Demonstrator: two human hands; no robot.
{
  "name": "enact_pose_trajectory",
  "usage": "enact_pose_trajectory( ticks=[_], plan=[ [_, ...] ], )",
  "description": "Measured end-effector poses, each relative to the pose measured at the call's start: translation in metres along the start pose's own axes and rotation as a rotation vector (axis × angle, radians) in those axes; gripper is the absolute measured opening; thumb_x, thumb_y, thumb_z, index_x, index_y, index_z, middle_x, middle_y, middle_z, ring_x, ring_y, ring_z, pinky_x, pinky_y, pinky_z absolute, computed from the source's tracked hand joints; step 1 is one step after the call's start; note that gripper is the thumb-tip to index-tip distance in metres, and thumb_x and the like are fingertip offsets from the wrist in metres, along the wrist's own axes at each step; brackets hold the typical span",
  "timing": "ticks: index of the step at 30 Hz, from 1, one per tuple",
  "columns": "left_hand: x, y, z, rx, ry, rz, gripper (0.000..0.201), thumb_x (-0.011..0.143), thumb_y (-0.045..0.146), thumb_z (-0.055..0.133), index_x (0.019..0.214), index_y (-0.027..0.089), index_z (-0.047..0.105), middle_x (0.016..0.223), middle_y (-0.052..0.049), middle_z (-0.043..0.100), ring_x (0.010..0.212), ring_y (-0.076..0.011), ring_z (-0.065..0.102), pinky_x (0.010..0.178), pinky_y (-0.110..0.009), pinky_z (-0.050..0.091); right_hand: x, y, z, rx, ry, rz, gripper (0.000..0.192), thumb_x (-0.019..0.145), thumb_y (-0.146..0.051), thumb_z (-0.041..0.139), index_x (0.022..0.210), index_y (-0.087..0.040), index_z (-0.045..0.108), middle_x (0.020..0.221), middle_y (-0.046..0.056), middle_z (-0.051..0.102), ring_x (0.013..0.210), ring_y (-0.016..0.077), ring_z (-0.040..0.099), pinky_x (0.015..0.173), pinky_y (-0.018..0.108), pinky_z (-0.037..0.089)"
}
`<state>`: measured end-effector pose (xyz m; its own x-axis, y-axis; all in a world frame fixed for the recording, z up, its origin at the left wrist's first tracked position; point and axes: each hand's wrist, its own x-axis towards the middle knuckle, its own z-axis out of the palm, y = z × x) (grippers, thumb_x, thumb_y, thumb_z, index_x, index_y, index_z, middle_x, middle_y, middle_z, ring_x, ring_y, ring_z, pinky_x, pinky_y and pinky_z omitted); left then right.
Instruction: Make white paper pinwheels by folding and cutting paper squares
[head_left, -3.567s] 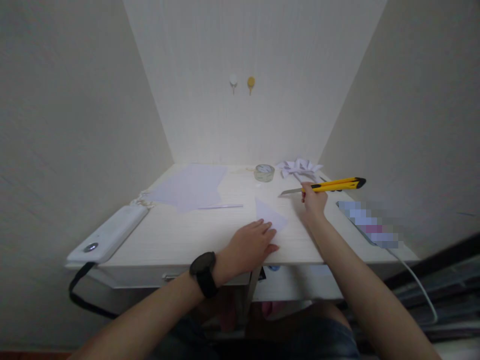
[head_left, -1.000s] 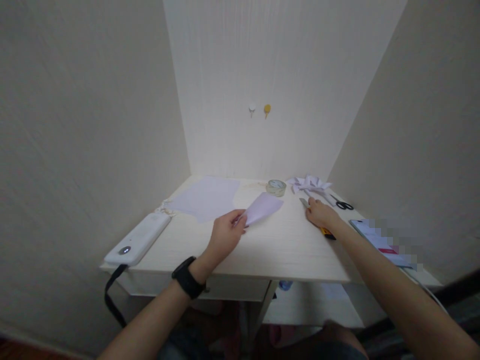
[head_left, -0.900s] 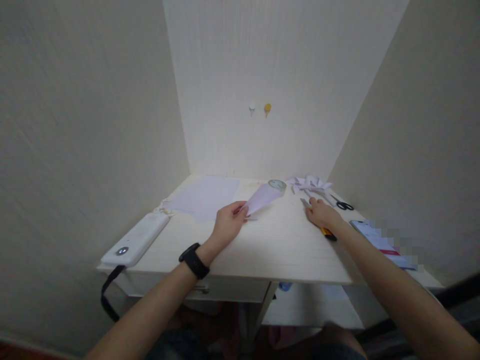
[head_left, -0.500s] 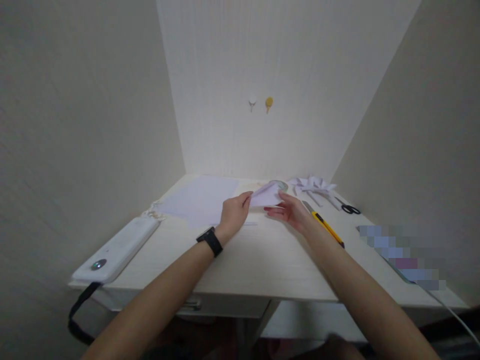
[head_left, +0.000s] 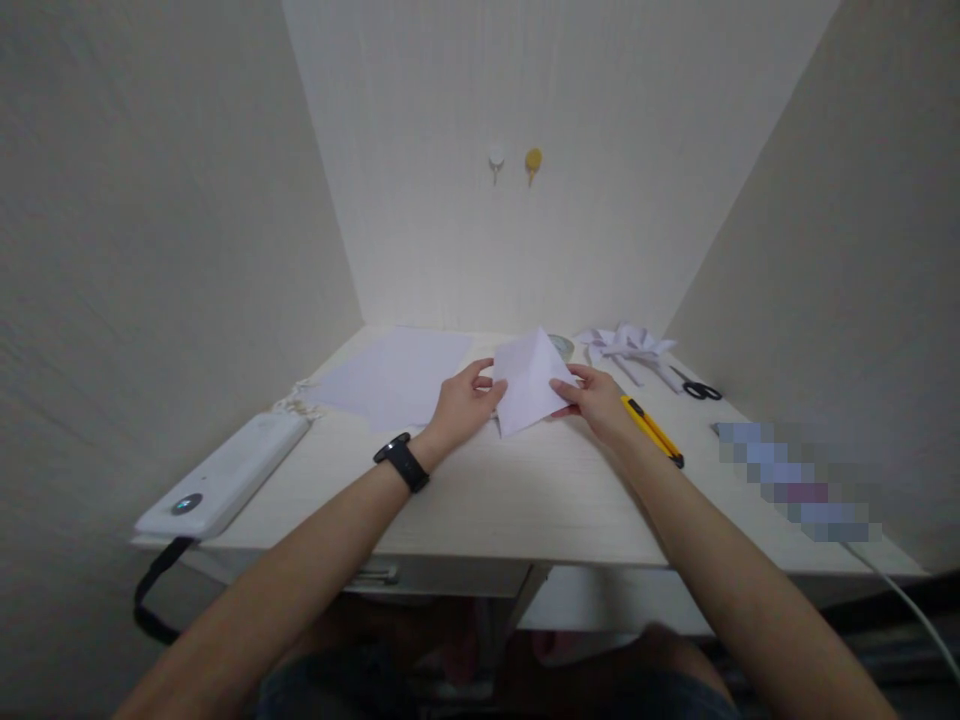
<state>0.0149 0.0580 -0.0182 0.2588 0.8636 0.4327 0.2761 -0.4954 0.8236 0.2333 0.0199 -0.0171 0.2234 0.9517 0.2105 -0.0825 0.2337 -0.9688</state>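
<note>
Head view: both hands, left (head_left: 463,403) and right (head_left: 598,400), pinch folded paper (head_left: 529,388) above worktop (head_left: 525,490); unfolding step; knife (head_left: 651,430) at 3 o'clock.

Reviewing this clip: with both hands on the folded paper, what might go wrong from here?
1. The yellow utility knife lies just beside the right hand; a sideways slip may brush it, and whether its blade is out cannot be told.
2. The folded paper is pinched only at its edges by the left hand and the right hand, so it could crease off-line or slip.
3. The tape roll sits close behind and could be nudged.
</note>
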Motion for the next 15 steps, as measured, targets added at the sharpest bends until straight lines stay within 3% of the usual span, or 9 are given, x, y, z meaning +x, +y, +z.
enact_pose_trajectory(
  ticks=[4,7,15],
  plan=[
    [0.005,-0.001,-0.008,-0.138,0.036,-0.063,0.035,0.083,0.039,0.066,0.104,0.011,0.069,0.086,-0.009,0.073,0.066,-0.0163,0.067,0.055,-0.025,0.054,-0.003,-0.004,-0.003,0.042,-0.105,0.103,0.045,0.059,-0.026,0.084,0.100,-0.015,0.071,0.084,0.007,0.075,0.063,0.0198,0.068,0.050,0.033,0.061],
    [0.010,-0.002,-0.020,-0.217,-0.022,-0.126,0.029,0.079,0.036,0.070,0.084,0.008,0.072,0.074,-0.008,0.071,0.058,-0.0141,0.063,0.051,-0.023,0.052,-0.004,-0.006,-0.009,0.019,-0.181,0.153,0.043,0.058,-0.025,0.086,0.097,-0.014,0.073,0.088,0.008,0.075,0.063,0.0184,0.067,0.052,0.032,0.061],
    [0.017,-0.002,-0.042,-0.424,-0.240,-0.312,0.017,0.080,0.024,0.074,0.079,0.007,0.072,0.069,-0.008,0.069,0.052,-0.0121,0.062,0.052,-0.024,0.055,0.004,-0.003,-0.024,-0.026,-0.195,0.119,0.034,0.059,-0.030,0.089,0.084,-0.012,0.076,0.080,0.008,0.074,0.062,0.0161,0.067,0.051,0.026,0.061]
  ],
)
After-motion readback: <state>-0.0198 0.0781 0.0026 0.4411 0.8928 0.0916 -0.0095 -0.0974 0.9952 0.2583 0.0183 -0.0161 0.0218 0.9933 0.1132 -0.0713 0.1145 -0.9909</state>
